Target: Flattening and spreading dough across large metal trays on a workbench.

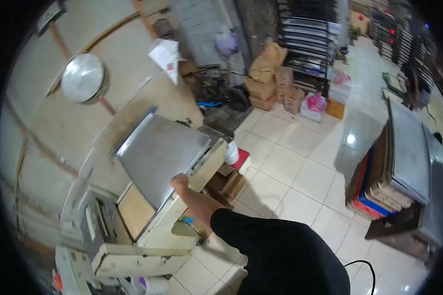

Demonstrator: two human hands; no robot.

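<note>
My right hand (pixel 179 182), at the end of a black-sleeved arm, is closed at the near edge of a large flat metal sheet (pixel 165 147). What its fingers hold, if anything, is hidden. The sheet lies tilted on a cream-coloured machine (pixel 155 235) with a long side rail. Beside the sheet's lower left end is a tan board or belt (pixel 135 212), next to a grey roller housing (pixel 99 223). My left hand is out of view.
Under the rail stand cardboard boxes (pixel 231 186) and a white tub (pixel 231 153). Stacked boards and trays (pixel 411 152) rise at the right. Cartons (pixel 261 91) and a dark rack (pixel 307 49) line the far side. A round metal lid (pixel 82 77) hangs on the left wall.
</note>
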